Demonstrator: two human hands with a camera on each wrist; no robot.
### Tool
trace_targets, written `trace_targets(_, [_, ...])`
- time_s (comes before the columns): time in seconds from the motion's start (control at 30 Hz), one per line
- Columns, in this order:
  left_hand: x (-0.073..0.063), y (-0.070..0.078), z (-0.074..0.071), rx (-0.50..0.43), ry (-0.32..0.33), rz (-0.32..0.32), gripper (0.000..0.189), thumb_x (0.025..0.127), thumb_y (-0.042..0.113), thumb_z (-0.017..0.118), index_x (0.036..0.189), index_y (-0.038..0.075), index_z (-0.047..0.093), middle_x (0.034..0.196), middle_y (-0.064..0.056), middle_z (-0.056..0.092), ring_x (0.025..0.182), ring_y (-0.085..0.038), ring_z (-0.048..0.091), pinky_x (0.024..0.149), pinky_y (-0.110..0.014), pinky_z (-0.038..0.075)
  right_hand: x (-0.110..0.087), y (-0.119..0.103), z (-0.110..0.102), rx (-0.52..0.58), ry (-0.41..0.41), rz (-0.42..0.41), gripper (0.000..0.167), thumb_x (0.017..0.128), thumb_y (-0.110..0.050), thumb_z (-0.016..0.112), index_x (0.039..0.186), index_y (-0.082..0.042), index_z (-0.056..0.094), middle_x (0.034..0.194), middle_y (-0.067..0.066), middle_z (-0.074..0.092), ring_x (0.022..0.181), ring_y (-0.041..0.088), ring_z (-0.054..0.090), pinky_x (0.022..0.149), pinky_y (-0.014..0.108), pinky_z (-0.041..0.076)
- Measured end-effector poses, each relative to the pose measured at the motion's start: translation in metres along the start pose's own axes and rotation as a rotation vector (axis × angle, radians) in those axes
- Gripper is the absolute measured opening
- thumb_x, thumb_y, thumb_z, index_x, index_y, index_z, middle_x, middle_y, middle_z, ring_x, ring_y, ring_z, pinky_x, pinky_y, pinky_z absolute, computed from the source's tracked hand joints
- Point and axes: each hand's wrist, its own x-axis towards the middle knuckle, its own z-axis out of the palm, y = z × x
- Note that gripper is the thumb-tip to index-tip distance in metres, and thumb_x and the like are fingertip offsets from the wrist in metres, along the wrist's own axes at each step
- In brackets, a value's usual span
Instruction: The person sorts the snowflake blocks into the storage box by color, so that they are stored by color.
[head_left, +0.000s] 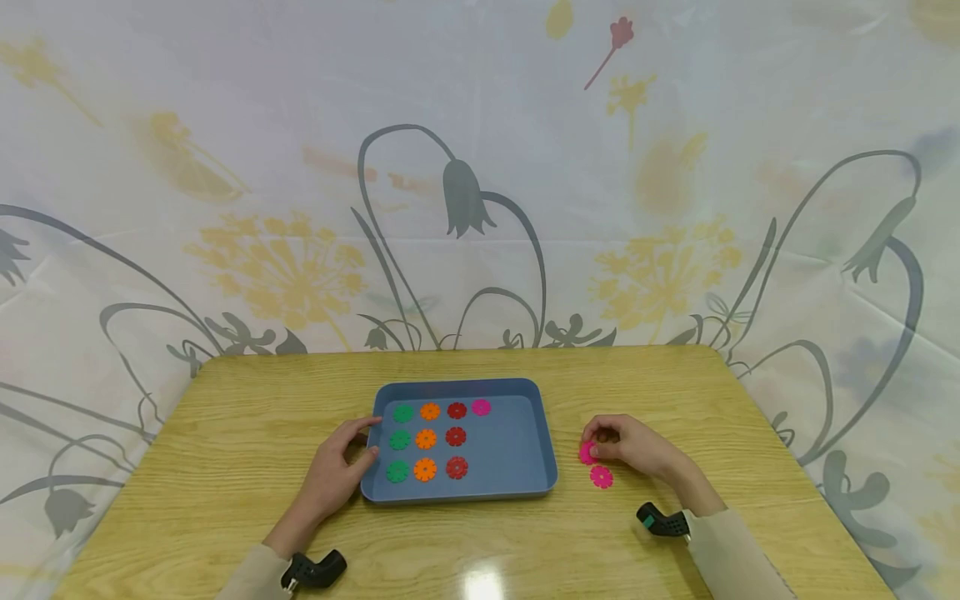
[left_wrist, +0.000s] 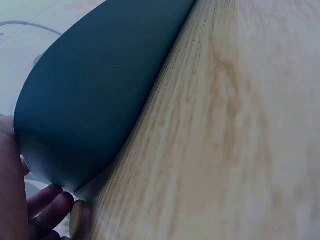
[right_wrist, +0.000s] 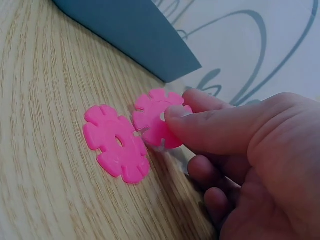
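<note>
A blue tray holds rows of notched plastic discs: green, orange, dark red and one pink disc at the top. My left hand holds the tray's left edge, thumb and index finger at the rim. In the left wrist view, other fingers curl by the tray's outer wall. Right of the tray, my right hand pinches a pink notched disc between thumb and fingers, just at the table. Beside it a second pink disc lies flat.
The wooden table carries everything. A patterned cloth hangs behind and around it. Black wrist devices sit on both forearms, over beige sleeves.
</note>
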Motion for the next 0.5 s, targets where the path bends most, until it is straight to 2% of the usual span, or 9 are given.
trace_targets(0.23, [-0.0001,-0.0018,0.0001,0.0,-0.005,-0.01,0.041,0.086,0.01,0.065,0.126,0.015,0.058,0.12,0.001,0.056,0.092,-0.012,0.056,0.077,-0.037,0.045,-0.0018,0.0016,0.0001,0.032,0.053,-0.004,0.012,0.091,-0.016,0.061,0.101,-0.01,0.064,0.091,0.009,0.058,0.079,0.022,0.052,0.069,0.028,0.045])
trace_targets(0.5, [0.0003,-0.0013,-0.0004,0.002,-0.007,-0.006,0.041,0.086,0.01,0.066,0.125,0.015,0.058,0.119,-0.003,0.057,0.091,-0.015,0.057,0.076,-0.038,0.045,-0.0026,-0.0042,-0.0025,0.004,0.179,0.042,0.013,0.091,-0.012,0.061,0.099,-0.008,0.069,0.096,0.007,0.063,0.077,0.02,0.054,0.065,0.029,0.045])
